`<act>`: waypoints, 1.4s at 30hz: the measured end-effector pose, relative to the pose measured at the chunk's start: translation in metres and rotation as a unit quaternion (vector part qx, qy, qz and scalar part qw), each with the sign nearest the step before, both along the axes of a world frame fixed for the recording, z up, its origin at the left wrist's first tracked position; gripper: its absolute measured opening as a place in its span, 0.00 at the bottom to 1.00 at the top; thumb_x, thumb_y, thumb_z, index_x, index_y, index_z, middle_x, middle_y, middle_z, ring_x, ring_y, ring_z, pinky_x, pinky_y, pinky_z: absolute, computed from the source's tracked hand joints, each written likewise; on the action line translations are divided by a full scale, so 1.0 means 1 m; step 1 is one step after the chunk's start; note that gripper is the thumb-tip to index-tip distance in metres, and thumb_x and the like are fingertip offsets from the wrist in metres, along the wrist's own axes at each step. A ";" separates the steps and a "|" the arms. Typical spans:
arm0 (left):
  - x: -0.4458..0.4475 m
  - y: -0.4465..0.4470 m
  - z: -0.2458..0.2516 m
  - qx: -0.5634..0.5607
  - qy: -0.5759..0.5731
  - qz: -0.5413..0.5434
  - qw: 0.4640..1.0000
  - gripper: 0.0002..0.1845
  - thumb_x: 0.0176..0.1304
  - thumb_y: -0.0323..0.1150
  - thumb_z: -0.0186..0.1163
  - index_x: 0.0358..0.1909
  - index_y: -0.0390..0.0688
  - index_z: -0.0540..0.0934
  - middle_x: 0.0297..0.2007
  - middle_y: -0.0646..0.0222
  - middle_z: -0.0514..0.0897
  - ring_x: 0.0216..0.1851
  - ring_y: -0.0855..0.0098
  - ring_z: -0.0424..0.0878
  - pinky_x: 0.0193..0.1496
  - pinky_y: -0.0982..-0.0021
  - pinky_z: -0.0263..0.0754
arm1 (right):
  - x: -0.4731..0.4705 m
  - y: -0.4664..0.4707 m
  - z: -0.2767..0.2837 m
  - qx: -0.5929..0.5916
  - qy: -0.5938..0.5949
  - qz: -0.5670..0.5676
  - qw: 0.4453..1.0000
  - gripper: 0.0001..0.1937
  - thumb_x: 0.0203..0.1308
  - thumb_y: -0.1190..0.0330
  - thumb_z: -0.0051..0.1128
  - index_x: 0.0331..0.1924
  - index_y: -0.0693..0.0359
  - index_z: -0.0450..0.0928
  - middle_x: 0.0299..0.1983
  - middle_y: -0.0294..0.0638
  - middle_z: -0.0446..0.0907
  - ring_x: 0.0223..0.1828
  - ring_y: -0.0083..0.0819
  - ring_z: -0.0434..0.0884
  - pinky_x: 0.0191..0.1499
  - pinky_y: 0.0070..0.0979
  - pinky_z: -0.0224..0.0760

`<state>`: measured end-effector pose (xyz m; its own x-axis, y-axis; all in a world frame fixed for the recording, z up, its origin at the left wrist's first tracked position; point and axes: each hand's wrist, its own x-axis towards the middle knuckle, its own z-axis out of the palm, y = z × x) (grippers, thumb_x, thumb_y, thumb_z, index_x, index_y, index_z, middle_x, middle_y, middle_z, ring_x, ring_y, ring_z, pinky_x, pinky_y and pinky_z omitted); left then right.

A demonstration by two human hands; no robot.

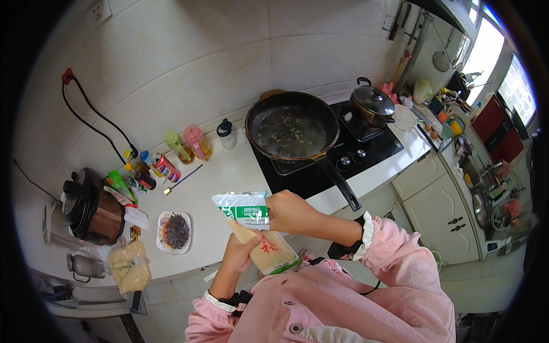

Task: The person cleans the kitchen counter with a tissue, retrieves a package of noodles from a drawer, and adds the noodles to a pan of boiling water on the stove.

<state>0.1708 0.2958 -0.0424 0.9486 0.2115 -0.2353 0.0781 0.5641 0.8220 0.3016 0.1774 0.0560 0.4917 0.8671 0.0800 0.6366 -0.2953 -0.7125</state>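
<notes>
A clear plastic packet of dried noodles [266, 248] with a green and white top is held tilted above the counter's front edge. My left hand [242, 253] grips its left side, thumb across the front. My right hand [286, 211] is closed on the packet's upper right edge; whether the top is torn cannot be seen. Beyond my hands, a large black frying pan [294, 128] with liquid and small bits in it rests on the left burner of the black hob [296, 182]. Left of my hands, a white dish [188, 245] of dark food under clear film lies on the counter.
The frying pan's handle [339, 184] juts over the front edge near my right forearm. A lidded pot [371, 105] stands on the right burner. Oil jugs [198, 143], a drink can [166, 167] and a rice cooker [96, 210] stand left. A bagged tan block [128, 268] overhangs the counter edge.
</notes>
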 end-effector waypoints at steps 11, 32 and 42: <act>-0.001 -0.002 -0.001 0.000 0.027 0.020 0.999 0.15 0.52 0.20 0.54 0.43 0.34 0.69 0.40 0.63 0.75 0.39 0.71 0.75 0.43 0.71 0.72 | 0.000 0.012 -0.018 -0.010 -0.021 -0.015 1.000 0.16 0.34 0.64 0.64 0.16 0.71 0.72 0.16 0.55 0.72 0.20 0.47 0.76 0.25 0.31 0.69; 0.004 0.002 0.007 -0.028 0.012 -0.011 0.999 0.20 0.53 0.28 0.59 0.47 0.34 0.68 0.42 0.63 0.75 0.44 0.70 0.74 0.47 0.69 0.69 | 0.022 0.015 -0.026 0.084 0.084 0.013 0.993 0.07 0.30 0.75 0.58 0.15 0.67 0.70 0.19 0.46 0.73 0.20 0.37 0.73 0.25 0.24 0.65; 0.001 0.002 0.010 -0.050 -0.006 -0.011 0.999 0.22 0.53 0.28 0.59 0.49 0.33 0.66 0.45 0.61 0.74 0.46 0.69 0.73 0.49 0.68 0.69 | 0.026 0.016 -0.020 0.043 0.239 -0.021 0.970 0.06 0.33 0.75 0.61 0.17 0.67 0.74 0.17 0.42 0.75 0.16 0.27 0.71 0.21 0.21 0.64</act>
